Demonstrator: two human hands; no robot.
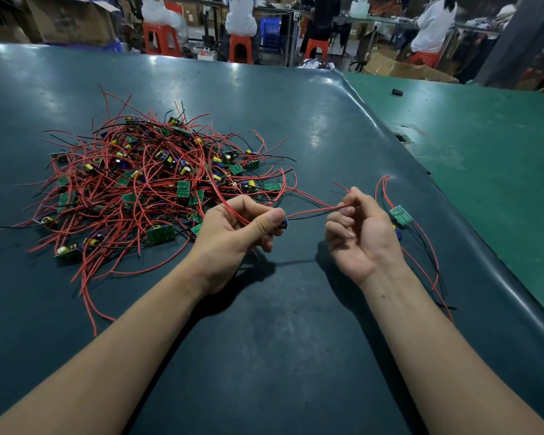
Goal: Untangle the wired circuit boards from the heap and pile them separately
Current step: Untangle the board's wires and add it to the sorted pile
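Overhead lamps light the scene evenly but rather dimly. Soft white glare patches sit on the dark desk (264, 98), strongest along its far side and its curved right rim. The hands cast blurred shadows on the surface beneath them. Wide-angle distortion bends the desk edges, and the background workshop looks soft and slightly smeared.

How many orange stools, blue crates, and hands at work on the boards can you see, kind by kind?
Orange stools: 4
Blue crates: 1
Working hands: 2, left hand and right hand
Total: 7
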